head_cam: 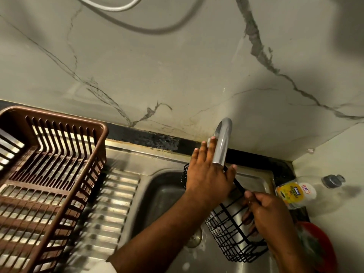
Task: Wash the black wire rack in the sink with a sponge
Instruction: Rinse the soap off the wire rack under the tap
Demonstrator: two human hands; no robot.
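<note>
The black wire rack (228,235) hangs over the steel sink (163,196), tilted, its upper end hidden behind my left hand. My right hand (264,211) grips the rack's right rim, fingers curled through the wires. My left hand (206,172) is raised with straight fingers, reaching to the base of the grey tap spout (222,142); its fingertips touch something pale there, too hidden to tell what. No water runs from the spout. No sponge is in view.
A brown plastic dish basket (49,174) stands on the ribbed steel drainboard (110,209) at the left. A clear dish-soap bottle (303,190) lies at the sink's right edge. A red bowl (319,247) sits at the lower right. A marble wall rises behind.
</note>
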